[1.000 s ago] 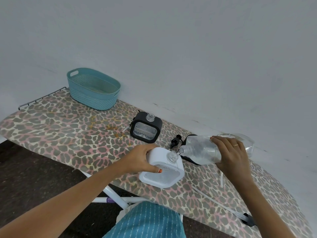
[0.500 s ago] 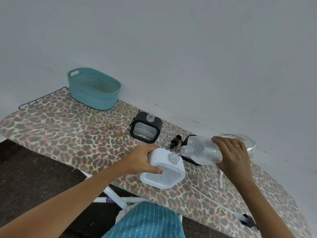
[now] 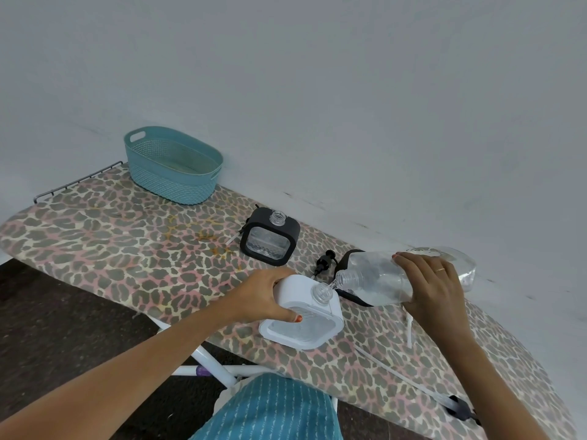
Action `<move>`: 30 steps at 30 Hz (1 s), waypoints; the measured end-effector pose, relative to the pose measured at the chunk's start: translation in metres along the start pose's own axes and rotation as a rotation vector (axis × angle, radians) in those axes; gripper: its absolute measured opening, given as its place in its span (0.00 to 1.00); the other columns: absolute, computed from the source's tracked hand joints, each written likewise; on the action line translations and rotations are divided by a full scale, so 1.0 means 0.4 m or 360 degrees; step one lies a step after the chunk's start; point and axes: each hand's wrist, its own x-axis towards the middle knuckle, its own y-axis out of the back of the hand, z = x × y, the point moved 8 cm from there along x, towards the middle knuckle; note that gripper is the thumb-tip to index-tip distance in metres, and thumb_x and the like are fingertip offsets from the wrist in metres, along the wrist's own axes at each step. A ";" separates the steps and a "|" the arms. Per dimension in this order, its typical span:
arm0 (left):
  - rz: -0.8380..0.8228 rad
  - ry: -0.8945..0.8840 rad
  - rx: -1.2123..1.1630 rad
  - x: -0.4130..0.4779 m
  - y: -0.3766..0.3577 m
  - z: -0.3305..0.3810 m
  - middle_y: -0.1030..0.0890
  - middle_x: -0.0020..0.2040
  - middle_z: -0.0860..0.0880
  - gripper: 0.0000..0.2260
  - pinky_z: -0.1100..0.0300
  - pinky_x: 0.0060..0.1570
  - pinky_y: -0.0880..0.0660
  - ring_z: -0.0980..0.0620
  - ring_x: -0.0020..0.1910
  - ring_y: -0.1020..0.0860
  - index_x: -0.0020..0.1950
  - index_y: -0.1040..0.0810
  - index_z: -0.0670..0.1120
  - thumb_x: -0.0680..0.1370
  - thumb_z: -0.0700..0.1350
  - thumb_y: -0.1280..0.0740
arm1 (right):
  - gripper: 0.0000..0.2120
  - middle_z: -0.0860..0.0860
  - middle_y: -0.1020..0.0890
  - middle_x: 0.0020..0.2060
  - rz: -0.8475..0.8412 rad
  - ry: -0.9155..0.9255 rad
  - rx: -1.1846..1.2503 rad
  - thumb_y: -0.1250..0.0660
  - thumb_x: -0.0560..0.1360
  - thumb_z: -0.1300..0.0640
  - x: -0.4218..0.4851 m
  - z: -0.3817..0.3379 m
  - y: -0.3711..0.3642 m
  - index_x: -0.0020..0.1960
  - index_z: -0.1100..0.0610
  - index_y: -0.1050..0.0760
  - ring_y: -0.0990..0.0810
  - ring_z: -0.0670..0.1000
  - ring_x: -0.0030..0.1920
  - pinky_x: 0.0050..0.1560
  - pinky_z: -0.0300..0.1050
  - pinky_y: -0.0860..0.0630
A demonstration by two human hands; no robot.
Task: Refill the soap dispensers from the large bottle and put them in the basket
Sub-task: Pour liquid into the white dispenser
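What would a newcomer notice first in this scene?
The right hand tips the clear bottle, its mouth at the open neck of the white dispenser, which the left hand grips near the front edge of the leopard-print board. A teal basket stands at the board's far left end. An uncapped black dispenser stands between them.

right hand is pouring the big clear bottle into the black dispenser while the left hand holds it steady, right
No: the right hand tips the large bottle into the white dispenser, which the left hand holds steady. The black dispenser stands apart, untouched, as the head view shows.
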 end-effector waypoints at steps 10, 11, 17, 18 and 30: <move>-0.0021 0.0026 -0.0010 0.001 -0.006 -0.004 0.21 0.48 0.56 0.24 0.59 0.52 0.23 0.59 0.49 0.22 0.51 0.25 0.55 0.58 0.57 0.26 | 0.34 0.58 0.16 0.45 0.0026 0.0021 -0.0019 0.23 0.51 0.73 -0.002 0.004 0.003 0.53 0.60 0.30 0.20 0.57 0.44 0.47 0.46 0.35; -0.0020 0.0029 -0.0012 0.002 -0.007 -0.004 0.21 0.48 0.56 0.24 0.59 0.51 0.23 0.59 0.49 0.22 0.52 0.25 0.54 0.57 0.57 0.27 | 0.34 0.58 0.16 0.45 0.0024 0.0024 -0.0026 0.22 0.51 0.73 -0.001 0.003 0.004 0.53 0.60 0.30 0.19 0.58 0.43 0.47 0.46 0.35; -0.0020 0.0031 -0.0014 0.004 -0.009 -0.003 0.21 0.48 0.58 0.22 0.59 0.52 0.24 0.59 0.49 0.23 0.51 0.26 0.55 0.60 0.51 0.25 | 0.35 0.58 0.16 0.45 0.0019 0.0018 -0.0041 0.23 0.50 0.74 -0.001 0.007 0.006 0.53 0.59 0.30 0.18 0.59 0.42 0.47 0.46 0.35; -0.0022 0.0030 -0.0012 0.004 -0.010 -0.003 0.21 0.48 0.58 0.22 0.59 0.52 0.24 0.59 0.50 0.23 0.52 0.26 0.55 0.60 0.51 0.24 | 0.35 0.58 0.16 0.45 0.0017 0.0019 -0.0045 0.23 0.49 0.74 -0.002 0.008 0.005 0.53 0.59 0.30 0.18 0.59 0.42 0.47 0.46 0.35; -0.0009 0.0034 -0.0020 0.000 -0.011 0.001 0.20 0.50 0.52 0.27 0.53 0.53 0.23 0.55 0.50 0.22 0.53 0.24 0.50 0.57 0.58 0.27 | 0.35 0.58 0.16 0.45 0.0009 0.0027 -0.0050 0.21 0.49 0.72 -0.003 0.008 0.006 0.53 0.60 0.30 0.18 0.59 0.42 0.48 0.47 0.34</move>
